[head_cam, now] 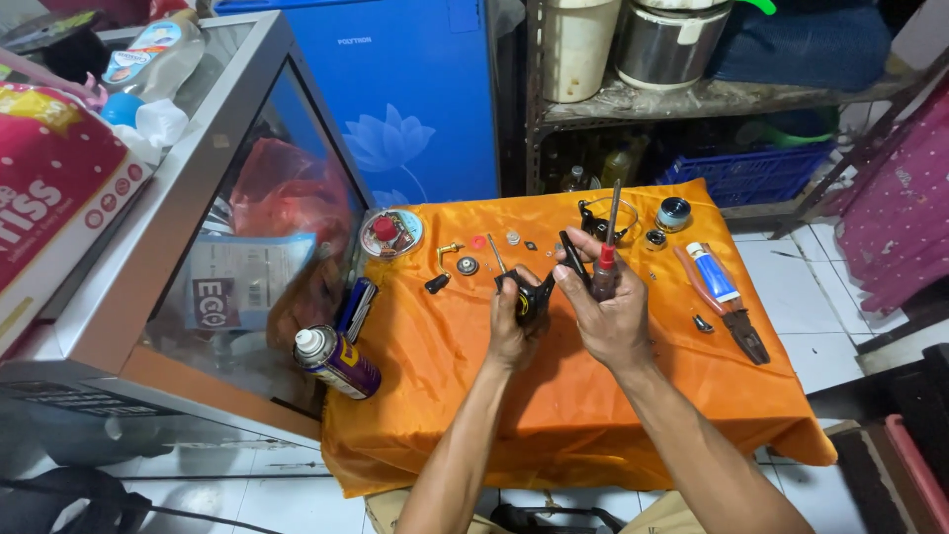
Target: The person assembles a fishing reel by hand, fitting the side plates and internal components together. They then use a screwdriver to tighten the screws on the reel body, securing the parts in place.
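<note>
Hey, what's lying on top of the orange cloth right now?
On the orange cloth: pliers, a small round tin, a lidded disc and tiny parts. What the cloth covers is hidden, as is whatever lies beneath the hands.

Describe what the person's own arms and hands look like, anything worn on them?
Both forearms come up from the bottom edge and are bare: no sleeves reach into view. The left hand and right hand wear no gloves, and no watch, bracelet or ring shows on the parts visible. No cables or markings can be made out on either arm.
</note>
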